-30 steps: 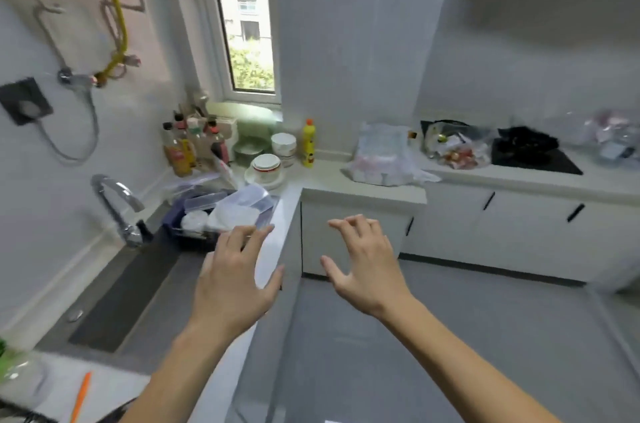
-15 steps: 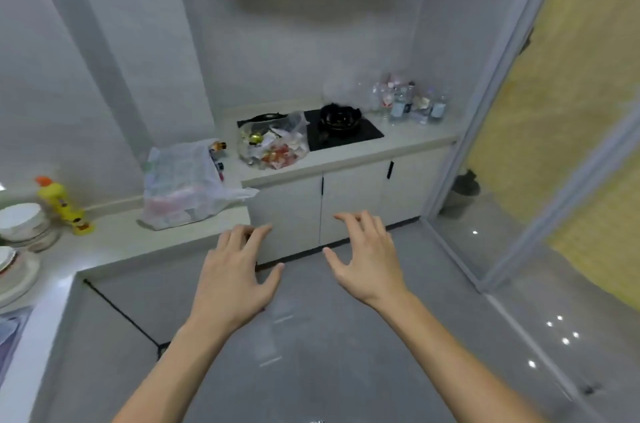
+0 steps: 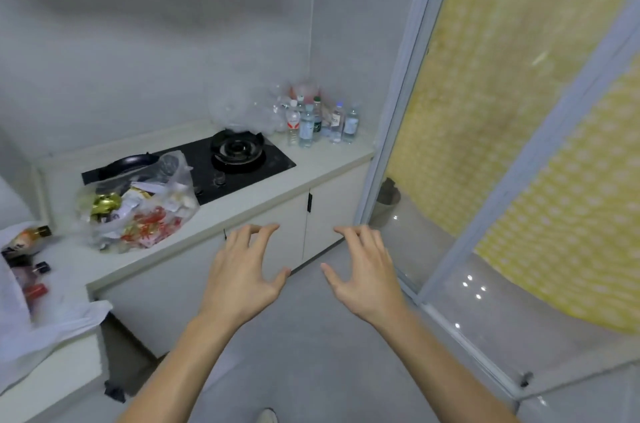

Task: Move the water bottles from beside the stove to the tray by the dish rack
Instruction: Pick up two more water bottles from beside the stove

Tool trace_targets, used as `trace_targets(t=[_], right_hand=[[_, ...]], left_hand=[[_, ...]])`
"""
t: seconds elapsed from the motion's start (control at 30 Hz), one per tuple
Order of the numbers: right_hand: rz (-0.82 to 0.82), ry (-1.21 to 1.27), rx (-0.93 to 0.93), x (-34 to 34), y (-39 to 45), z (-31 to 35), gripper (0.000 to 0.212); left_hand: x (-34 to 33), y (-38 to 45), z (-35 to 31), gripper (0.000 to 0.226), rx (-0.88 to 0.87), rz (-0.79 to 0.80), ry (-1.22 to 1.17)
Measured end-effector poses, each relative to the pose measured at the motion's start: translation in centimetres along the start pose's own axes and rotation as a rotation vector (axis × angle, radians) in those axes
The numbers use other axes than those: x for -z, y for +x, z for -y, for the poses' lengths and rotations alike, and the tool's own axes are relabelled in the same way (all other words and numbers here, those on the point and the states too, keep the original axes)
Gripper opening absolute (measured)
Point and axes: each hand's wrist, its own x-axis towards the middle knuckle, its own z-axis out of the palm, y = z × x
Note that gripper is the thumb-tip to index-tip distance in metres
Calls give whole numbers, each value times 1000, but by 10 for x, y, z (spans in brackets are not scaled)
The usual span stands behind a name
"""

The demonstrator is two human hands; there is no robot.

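Several clear water bottles (image 3: 320, 123) stand upright in the far right corner of the counter, just right of the black stove (image 3: 239, 152). My left hand (image 3: 242, 275) and my right hand (image 3: 365, 275) hover empty in front of me over the floor, fingers spread and loosely bent, well short of the counter. The tray and dish rack are out of view.
A clear bag of rubbish (image 3: 138, 215) lies on the counter (image 3: 311, 170) left of the stove, with a black pan (image 3: 128, 163) behind it. A white bag (image 3: 20, 284) sits at the left edge. A glass sliding door (image 3: 415, 111) bounds the right.
The view has swung right from the sink and dish rack to the stove counter, and the bottles now look closer. Both hands stay raised and empty.
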Motion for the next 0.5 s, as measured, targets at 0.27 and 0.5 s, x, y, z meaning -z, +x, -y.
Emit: trace_targets(t=[0.27,0.5], right_hand=[[-49,-6,-79,-18,172,-52,67],[-39,-27,-113,-24,308,-141,68]], left_hand=[[-32,217,19,72,-103,4,29],[-102,362,5,70,-136,39,23]])
